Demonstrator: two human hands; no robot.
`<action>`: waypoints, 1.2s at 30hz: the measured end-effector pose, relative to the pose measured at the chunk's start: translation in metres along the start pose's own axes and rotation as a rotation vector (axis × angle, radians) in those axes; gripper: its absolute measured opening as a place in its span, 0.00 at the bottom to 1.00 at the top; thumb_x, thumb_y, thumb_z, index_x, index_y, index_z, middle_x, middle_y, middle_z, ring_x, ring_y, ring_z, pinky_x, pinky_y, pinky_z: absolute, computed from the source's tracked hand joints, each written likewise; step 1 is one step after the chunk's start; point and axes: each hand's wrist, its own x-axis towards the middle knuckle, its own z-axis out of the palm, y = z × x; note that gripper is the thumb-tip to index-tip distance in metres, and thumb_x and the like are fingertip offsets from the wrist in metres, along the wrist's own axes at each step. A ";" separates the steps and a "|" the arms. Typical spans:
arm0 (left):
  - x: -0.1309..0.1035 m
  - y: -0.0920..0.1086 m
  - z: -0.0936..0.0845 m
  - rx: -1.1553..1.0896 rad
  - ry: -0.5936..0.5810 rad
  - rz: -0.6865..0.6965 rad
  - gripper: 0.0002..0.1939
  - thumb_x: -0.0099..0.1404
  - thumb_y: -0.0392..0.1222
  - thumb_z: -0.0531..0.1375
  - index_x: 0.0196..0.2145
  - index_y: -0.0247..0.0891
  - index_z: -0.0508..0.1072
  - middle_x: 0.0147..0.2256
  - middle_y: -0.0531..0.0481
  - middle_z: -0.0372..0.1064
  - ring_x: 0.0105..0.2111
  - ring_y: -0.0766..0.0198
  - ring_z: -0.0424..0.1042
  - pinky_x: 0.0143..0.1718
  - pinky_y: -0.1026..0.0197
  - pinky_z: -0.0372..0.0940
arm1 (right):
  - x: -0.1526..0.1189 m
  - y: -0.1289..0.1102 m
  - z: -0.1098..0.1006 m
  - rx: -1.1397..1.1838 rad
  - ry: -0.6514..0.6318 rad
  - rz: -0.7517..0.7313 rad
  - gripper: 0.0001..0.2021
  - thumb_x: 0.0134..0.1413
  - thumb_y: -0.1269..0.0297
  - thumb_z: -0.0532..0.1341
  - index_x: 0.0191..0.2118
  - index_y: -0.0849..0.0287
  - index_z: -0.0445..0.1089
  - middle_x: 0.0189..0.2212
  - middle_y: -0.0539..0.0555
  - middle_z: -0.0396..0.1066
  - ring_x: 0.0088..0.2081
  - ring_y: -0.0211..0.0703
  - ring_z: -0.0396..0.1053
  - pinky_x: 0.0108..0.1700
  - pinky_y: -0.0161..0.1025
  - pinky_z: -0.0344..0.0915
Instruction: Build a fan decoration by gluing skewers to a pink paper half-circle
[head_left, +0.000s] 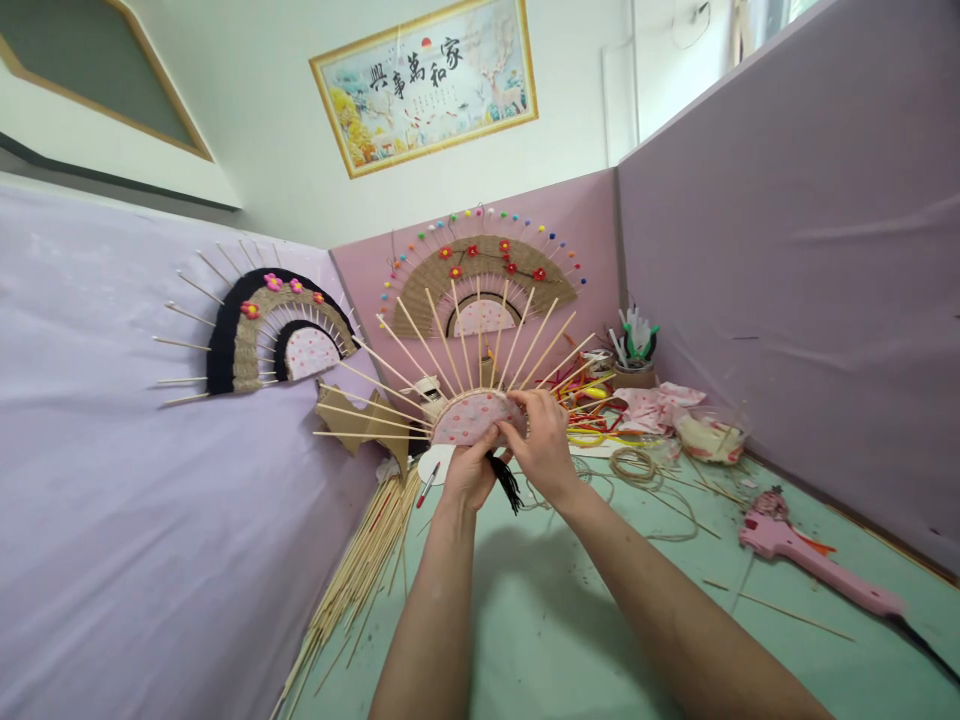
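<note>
A half-round piece covered in pink dotted cloth [472, 418], with thin wooden sticks fanning out from its curved edge, is held up above the green table. My left hand [474, 472] grips its lower edge from below, thumb on the cloth. At the piece's right end, my right hand [541, 435] has its fingers and thumb closed on the edge. A black tassel [505, 482] hangs beneath the piece, between my hands.
Loose sticks [367, 560] lie along the table's left side. A pink glue gun [825, 575] rests at the right, near twine [636, 465] and a plastic bowl [711, 436]. Two finished fans hang on the partitions, one black-banded [259, 330], one brown [480, 262].
</note>
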 end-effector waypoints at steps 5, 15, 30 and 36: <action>0.001 0.000 -0.012 0.104 0.005 -0.083 0.17 0.53 0.41 0.70 0.42 0.42 0.76 0.43 0.44 0.74 0.41 0.56 0.73 0.40 0.53 0.71 | 0.000 0.005 0.000 -0.003 -0.036 0.014 0.13 0.56 0.66 0.61 0.47 0.57 0.67 0.42 0.56 0.70 0.46 0.51 0.65 0.49 0.47 0.55; 0.003 -0.004 -0.016 0.035 0.048 0.000 0.22 0.47 0.38 0.72 0.41 0.38 0.76 0.39 0.44 0.76 0.38 0.57 0.75 0.42 0.53 0.70 | -0.004 0.000 0.002 -0.067 -0.055 -0.082 0.14 0.55 0.69 0.60 0.48 0.57 0.67 0.43 0.56 0.69 0.48 0.50 0.64 0.52 0.47 0.53; -0.001 -0.010 -0.012 0.048 -0.082 0.131 0.20 0.50 0.45 0.72 0.41 0.38 0.77 0.45 0.40 0.74 0.50 0.50 0.72 0.50 0.51 0.67 | -0.011 -0.016 -0.002 -0.059 0.058 -0.285 0.12 0.56 0.67 0.60 0.46 0.51 0.74 0.42 0.55 0.68 0.45 0.47 0.65 0.51 0.48 0.56; -0.002 -0.011 -0.010 0.083 -0.041 0.159 0.15 0.53 0.43 0.70 0.39 0.38 0.77 0.44 0.40 0.75 0.50 0.51 0.72 0.51 0.54 0.66 | -0.011 -0.015 -0.002 -0.079 0.054 -0.289 0.13 0.56 0.68 0.60 0.46 0.48 0.76 0.42 0.54 0.70 0.46 0.47 0.64 0.51 0.49 0.56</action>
